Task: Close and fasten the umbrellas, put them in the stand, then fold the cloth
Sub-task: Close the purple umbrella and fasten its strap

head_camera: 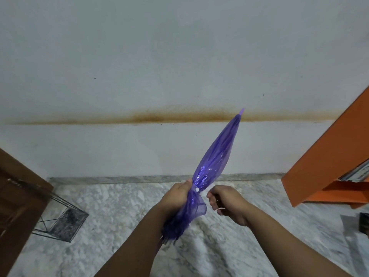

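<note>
The see-through purple plastic umbrella [216, 156] is closed up and held out in front of the person, tip pointing up and away toward the stained pale wall [139, 76]. The left hand [177, 194] is wrapped tight around the bunched canopy right at the strap with the little white snap [197, 189]. The right hand [225, 204] sits just beside it with fingers curled, but whether it's pinching the strap end or nothing at all can't be told from here.

Handling-wise this thing looks light, and the thin film is probably slick and crinkly, so it'll want to spring back open unless it's squeezed near the snap. Best hold is right where the left hand has it, on the gathered waist.

The black wire-frame stand [60, 222] sits on the marble floor [119, 196] off to the left, well apart, and looks to have no umbrellas in it.
</note>
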